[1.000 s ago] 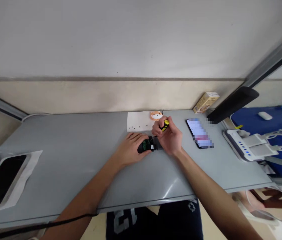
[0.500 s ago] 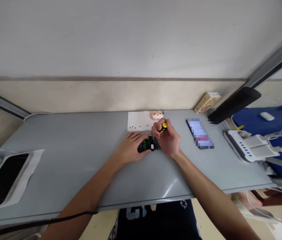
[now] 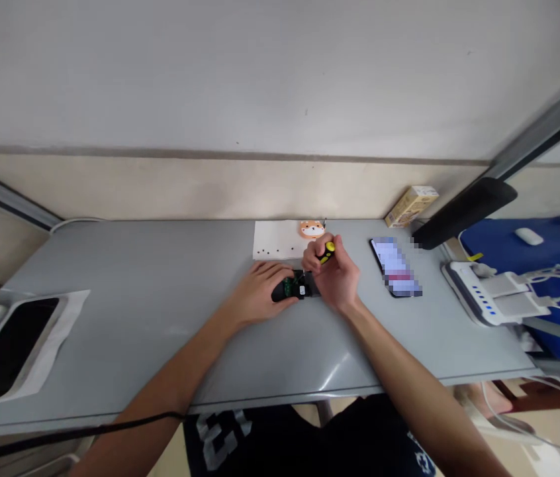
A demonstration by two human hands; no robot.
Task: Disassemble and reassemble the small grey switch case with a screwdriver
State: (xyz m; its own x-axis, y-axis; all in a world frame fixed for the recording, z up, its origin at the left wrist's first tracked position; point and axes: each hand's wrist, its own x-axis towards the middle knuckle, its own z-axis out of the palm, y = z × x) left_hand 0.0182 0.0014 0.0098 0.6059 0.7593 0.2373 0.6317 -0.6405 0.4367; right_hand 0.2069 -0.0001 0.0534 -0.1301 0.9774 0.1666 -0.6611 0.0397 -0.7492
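My left hand (image 3: 260, 291) rests on the table, thumb and fingers closed around the left end of an opened black device (image 3: 302, 290). A green circuit board (image 3: 288, 286) shows inside that device. My right hand (image 3: 337, 275) is wrapped round the black and yellow handle of a screwdriver (image 3: 328, 252), just right of the device. The screwdriver's tip is too small to make out. Behind my hands lies a white sheet of paper (image 3: 275, 238) with several tiny dark screws on its front part.
An orange animal-face item (image 3: 312, 229) sits on the paper. To the right are a phone (image 3: 396, 266), a small carton (image 3: 412, 206), a black upright object (image 3: 466, 211) and a white power strip (image 3: 478, 291). A black tablet-like slab (image 3: 12, 348) lies far left; a black cable (image 3: 76, 434) crosses my left forearm.
The screwdriver handle and my right fingers have shifted slightly to the right. My left hand keeps its hold on the device. The camera view has moved a little.
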